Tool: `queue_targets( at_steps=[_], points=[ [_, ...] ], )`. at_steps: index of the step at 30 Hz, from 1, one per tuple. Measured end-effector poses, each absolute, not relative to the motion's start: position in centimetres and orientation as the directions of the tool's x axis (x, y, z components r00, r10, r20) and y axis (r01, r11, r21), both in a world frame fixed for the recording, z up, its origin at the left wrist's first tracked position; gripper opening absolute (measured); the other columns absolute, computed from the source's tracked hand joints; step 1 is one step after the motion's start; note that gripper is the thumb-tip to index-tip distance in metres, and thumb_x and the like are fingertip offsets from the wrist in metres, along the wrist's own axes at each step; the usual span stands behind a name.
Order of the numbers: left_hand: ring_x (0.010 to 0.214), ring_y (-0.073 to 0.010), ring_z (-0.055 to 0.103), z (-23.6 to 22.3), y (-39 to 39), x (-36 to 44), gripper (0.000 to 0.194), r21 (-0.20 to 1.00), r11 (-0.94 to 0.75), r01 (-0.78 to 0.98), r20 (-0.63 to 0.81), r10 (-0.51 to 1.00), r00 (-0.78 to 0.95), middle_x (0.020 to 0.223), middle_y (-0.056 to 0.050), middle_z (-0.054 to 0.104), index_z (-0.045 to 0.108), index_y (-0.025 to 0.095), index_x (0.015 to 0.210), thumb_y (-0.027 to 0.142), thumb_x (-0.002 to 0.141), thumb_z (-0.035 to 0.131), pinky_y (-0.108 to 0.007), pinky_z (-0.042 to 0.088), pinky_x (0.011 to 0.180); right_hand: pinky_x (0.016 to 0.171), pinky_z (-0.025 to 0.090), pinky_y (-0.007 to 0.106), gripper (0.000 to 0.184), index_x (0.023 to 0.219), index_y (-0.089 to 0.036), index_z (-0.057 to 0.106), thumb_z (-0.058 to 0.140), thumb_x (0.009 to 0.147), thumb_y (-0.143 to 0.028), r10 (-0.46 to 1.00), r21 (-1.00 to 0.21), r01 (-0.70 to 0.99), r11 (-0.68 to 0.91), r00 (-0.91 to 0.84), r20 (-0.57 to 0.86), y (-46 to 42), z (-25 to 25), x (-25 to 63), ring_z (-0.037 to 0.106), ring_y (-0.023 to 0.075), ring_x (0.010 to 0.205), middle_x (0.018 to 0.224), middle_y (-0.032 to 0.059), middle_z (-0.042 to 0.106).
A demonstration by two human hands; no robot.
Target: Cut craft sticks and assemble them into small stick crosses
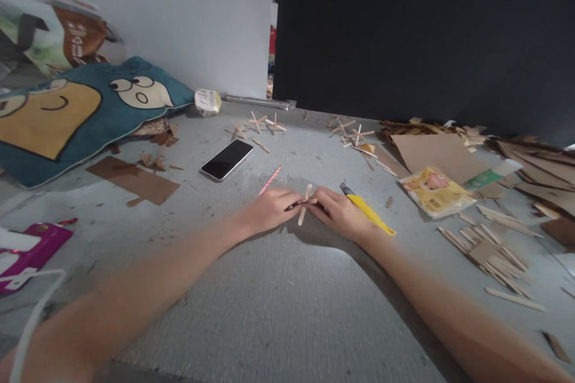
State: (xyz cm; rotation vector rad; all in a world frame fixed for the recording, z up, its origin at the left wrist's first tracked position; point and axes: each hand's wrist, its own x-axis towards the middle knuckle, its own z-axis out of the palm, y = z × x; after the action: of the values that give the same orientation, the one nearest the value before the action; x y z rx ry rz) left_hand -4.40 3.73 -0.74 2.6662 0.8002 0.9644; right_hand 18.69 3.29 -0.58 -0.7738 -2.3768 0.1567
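Note:
Between my two hands, just above the grey table (269, 299), is a pair of crossed popsicle sticks (302, 214); one points away from me and the other runs sideways into my fingers. My left hand (272, 209) pinches the sideways stick near its left end. From the other side, my right hand (339, 210) grips it near the right end, fingers curled. Part of that stick is hidden by the fingertips. A yellow utility knife (371, 213) lies close beside my right hand. Near my left hand rests a pink striped pencil-like stick (270, 179).
A phone (227, 160) lies beyond my left hand. Crossed sticks (258, 122) stand at the back, with more (344, 127) to the right. Loose sticks (494, 257), a yellow packet (435, 191) and cardboard (431, 152) spread rightward. Left are a cushion (179, 93) and purple device (49, 245).

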Motion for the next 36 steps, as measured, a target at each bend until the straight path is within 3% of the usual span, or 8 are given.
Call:
queue_targets(
  at_steps=[8,22,36],
  points=[
    [0.08,-0.0173,0.072,-0.93,3.95,-4.74,0.023,0.411,-0.811,0.416,0.499,0.582,0.642,0.084,-0.003,0.076,0.073,0.02,0.09,0.03,0.103,0.056,-0.03,0.055,0.081,0.067,0.053,0.031,0.034,0.087,-0.027,0.054,0.038,0.111,-0.046,0.598,-0.359,0.479,0.801,-0.641,0.481,2.8,-0.26,18.46,0.065,0.0187,0.075,0.082,0.0034,0.065],
    [0.068,-0.0146,0.067,-0.79,3.92,-4.66,0.024,0.514,-0.762,0.394,0.471,0.635,0.612,0.072,-0.001,0.073,0.071,0.02,0.081,0.031,0.098,0.059,-0.026,0.051,0.07,0.066,0.052,0.031,0.031,0.09,-0.025,0.058,0.041,0.11,-0.041,0.604,-0.399,0.458,0.795,-0.657,0.45,2.73,-0.28,18.55,0.065,0.0177,0.073,0.081,0.0034,0.065],
    [0.056,-0.0101,0.052,-0.51,3.87,-4.64,0.04,0.576,-0.719,0.39,0.408,0.665,0.625,0.059,0.004,0.057,0.056,0.02,0.066,0.045,0.098,0.056,-0.033,0.057,0.08,0.07,0.055,0.031,0.029,0.095,-0.025,0.061,0.04,0.111,-0.039,0.575,-0.408,0.416,0.813,-0.686,0.445,2.59,0.08,18.45,0.065,0.0175,0.078,0.085,0.003,0.065]
  ],
)
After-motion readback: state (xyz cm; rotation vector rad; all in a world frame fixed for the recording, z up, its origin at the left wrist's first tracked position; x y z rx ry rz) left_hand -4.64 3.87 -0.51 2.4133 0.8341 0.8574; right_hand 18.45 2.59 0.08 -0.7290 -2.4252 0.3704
